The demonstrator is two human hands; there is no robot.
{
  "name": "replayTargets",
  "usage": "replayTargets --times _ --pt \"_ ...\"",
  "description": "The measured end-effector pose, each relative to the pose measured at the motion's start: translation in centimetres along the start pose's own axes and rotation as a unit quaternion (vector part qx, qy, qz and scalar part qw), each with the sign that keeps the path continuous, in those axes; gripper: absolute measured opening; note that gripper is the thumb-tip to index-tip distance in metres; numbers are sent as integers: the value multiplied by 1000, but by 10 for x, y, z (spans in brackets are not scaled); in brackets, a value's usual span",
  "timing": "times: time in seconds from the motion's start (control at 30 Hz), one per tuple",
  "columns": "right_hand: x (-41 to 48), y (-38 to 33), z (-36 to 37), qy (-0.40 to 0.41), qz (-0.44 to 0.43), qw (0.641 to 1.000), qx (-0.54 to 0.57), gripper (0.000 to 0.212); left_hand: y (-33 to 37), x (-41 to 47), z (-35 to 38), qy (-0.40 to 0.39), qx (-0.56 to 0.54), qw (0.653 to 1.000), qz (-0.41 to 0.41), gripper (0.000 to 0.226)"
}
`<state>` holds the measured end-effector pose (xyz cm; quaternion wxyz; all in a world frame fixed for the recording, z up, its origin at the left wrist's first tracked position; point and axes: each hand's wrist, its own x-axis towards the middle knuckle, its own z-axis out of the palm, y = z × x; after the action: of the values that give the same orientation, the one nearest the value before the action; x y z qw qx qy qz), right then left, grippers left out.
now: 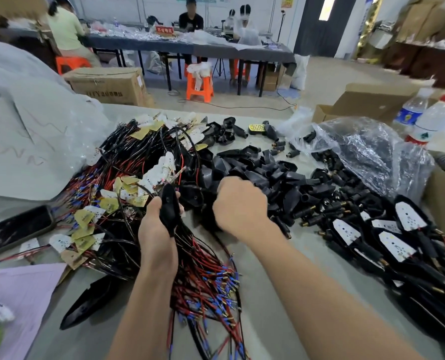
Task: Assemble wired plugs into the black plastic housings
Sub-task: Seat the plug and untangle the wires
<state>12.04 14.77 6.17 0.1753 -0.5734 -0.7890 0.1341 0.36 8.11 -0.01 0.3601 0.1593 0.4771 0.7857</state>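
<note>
Tabletop (pixel 257 113); left fingers (pixel 152 207) around black housing (pixel 169 211)

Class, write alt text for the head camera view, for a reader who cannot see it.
A person's left hand grips a black housing above a tangle of red and black wires, while the right hand, fingers curled, reaches into a pile of black housings on a grey table. Wired housings with white boards lie at right.
</note>
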Motion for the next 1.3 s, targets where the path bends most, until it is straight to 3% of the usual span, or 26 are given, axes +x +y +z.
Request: replayTargets --times 0.07,0.17,0.2,0.27,0.33,0.37,0.43,0.47,0.57,0.63,0.73,0.93,1.1,1.3 --pt "8 15 -23 -4 68 987 149 16 -2 0 0 3 33 999 -17 52" --pt "-3 38 -57 -52 84 922 375 20 -6 1 -1 16 92 995 -45 39" --pt "-9 44 -65 -102 55 921 372 18 -7 1 0 13 118 992 -49 42" --pt "-21 53 -76 -162 9 954 253 18 -6 2 1 -7 166 984 -60 58" --pt "-26 65 -84 -84 14 968 236 21 -5 6 2 -24 193 979 -67 69" --pt "-28 70 -88 -46 34 936 348 22 -4 8 4 -22 201 977 -65 70" --pt "-37 78 -98 -31 93 784 613 20 -2 14 5 -12 190 980 -62 55" --pt "-42 82 -100 -38 105 746 656 20 0 14 5 -6 168 984 -65 44" --pt "-59 90 -93 -105 75 781 611 24 6 -8 6 -9 127 987 -96 41" --pt "-70 90 -89 -129 57 794 591 23 5 -32 9 -53 78 983 -156 39" --pt "-80 90 -82 -88 68 789 604 23 -1 -72 18 -155 2 959 -237 40" --pt "-88 90 -83 -13 60 798 600 22 -6 -99 15 -324 35 920 -217 41" --pt "-93 91 -90 29 33 816 577 22 -2 -103 23 -330 68 918 -210 35" --pt "-95 97 -90 57 45 805 589 21 -4 -110 23 -303 55 920 -243 38"
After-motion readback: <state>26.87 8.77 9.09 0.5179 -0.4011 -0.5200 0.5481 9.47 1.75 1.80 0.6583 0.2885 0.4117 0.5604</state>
